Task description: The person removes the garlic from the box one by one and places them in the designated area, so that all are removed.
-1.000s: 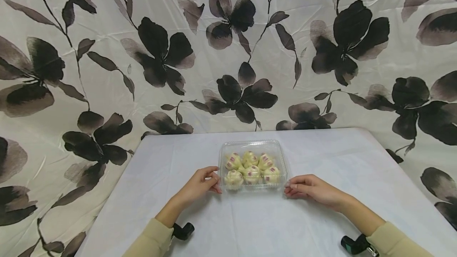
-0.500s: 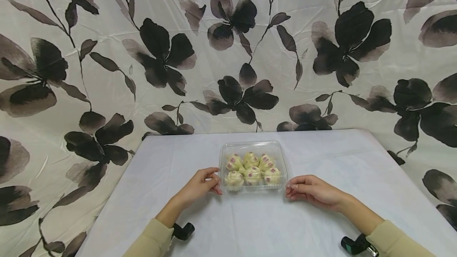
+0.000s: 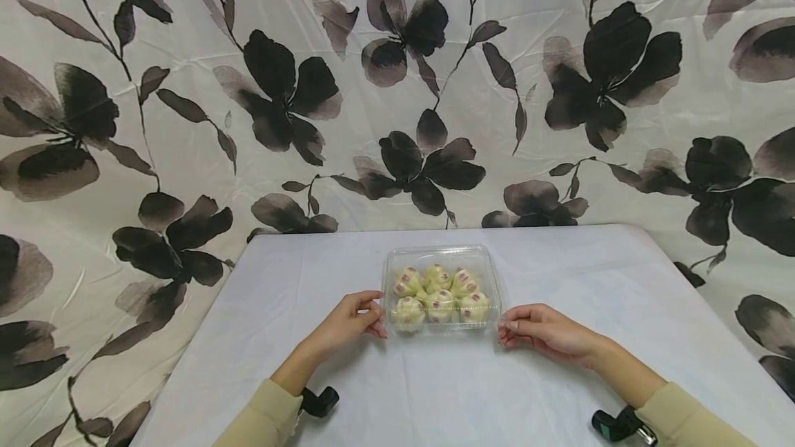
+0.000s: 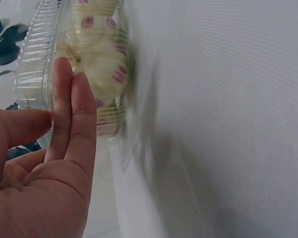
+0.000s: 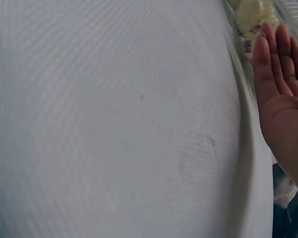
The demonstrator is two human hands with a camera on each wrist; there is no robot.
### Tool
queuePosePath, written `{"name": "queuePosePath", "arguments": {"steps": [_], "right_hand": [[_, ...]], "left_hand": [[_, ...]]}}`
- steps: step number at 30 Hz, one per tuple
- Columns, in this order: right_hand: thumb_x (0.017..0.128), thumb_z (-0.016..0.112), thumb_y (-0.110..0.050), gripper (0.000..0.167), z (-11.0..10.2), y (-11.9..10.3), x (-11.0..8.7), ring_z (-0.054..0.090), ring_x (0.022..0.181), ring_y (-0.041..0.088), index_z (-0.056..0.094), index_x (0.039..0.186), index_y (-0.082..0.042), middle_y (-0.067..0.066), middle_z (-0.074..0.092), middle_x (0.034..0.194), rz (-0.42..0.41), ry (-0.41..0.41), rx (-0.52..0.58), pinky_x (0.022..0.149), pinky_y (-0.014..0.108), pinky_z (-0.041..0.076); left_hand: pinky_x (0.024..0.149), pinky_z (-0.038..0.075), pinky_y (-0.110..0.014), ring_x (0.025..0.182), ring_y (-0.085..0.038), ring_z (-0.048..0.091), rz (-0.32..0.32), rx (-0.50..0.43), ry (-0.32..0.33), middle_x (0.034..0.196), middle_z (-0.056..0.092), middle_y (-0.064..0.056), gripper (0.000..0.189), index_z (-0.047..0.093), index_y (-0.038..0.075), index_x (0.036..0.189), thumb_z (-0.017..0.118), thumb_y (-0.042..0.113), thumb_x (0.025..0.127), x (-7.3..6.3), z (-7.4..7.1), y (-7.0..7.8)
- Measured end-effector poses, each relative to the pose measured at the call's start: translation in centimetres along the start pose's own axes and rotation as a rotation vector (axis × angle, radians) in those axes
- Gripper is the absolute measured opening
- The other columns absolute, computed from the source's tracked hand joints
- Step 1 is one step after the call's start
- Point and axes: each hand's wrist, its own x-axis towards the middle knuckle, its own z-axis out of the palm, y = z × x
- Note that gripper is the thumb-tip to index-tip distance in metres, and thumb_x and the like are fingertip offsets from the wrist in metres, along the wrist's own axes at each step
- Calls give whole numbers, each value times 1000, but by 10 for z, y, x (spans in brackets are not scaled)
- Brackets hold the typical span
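On both sides of the clear box (image 3: 437, 254), left hand (image 3: 349, 319) and right hand (image 3: 545, 330) angle inward, grips relaxed.

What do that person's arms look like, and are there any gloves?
No gloves: the left grip and right grip are bare. The left sleeve and right sleeve are plain, pale beige-yellow. Beside them are a left black gadget and a right black gadget with a shiny metal bit.
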Motion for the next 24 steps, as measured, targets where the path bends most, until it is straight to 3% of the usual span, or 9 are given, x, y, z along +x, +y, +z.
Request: {"name": "queuePosePath", "arguments": {"steps": [15, 24], "right_hand": [[108, 47, -5, 31, 6, -6, 2, 66, 105, 22, 50, 121, 23, 26, 63, 113, 64, 57, -101, 96, 38, 57], [107, 49, -6, 34, 7, -5, 2, 65, 103, 21, 50, 123, 25, 20, 64, 112, 79, 72, -122, 93, 36, 57]], "left_hand": [[86, 60, -50, 83, -34, 74, 1, 13, 11, 100, 62, -16, 50, 31, -18, 149, 49, 1, 106, 0, 2, 2], [86, 61, -50, 83, -33, 74, -3, 7, 13, 101, 62, -16, 50, 31, -18, 149, 48, 0, 106, 2, 2, 0]]}}
